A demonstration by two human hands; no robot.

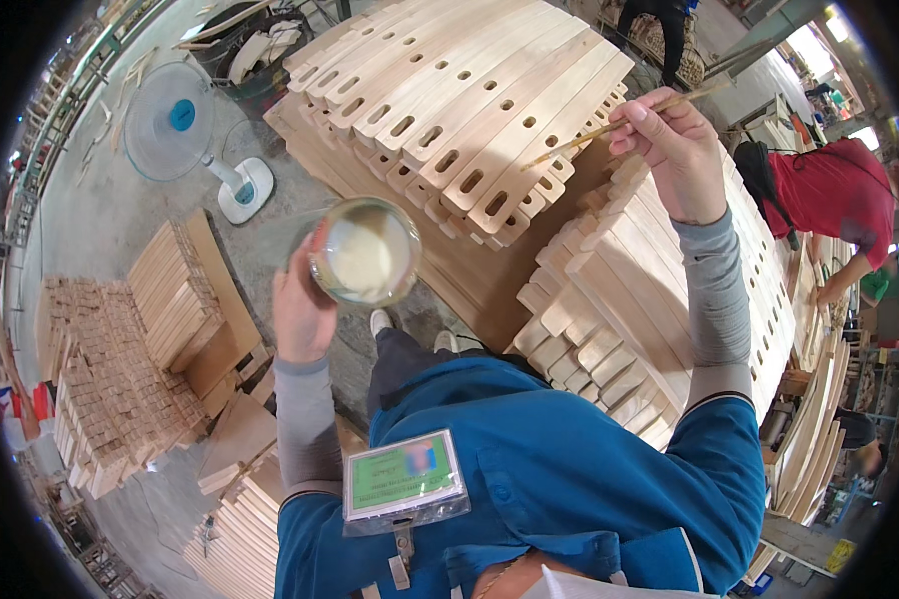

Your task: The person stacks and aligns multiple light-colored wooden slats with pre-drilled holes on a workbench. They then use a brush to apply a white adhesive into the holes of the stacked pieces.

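Note:
My left hand (307, 304) is closed round a round, glassy jar (412, 243), blurred by motion, with a pale cream substance (365, 258) inside. The jar's open mouth faces up. A thin yellowish-brown stick (574, 143) is pinched between the thumb and fingers of my right hand (674, 150). Its tip hangs over the edge of a far stack of pale wooden slats (459, 85), apart from the wood as far as I can tell. Those slats have rounded ends with oval slots. Below my right forearm lies another stack of similar slats (634, 275).
A standing fan (180, 115) is on the floor at the left. Stacked wooden blocks (120, 374) and a brown board (215, 299) lie nearer. A dark bin (255, 55) with wood scraps stands at the back. A person in a red shirt (829, 195) bends over at the right.

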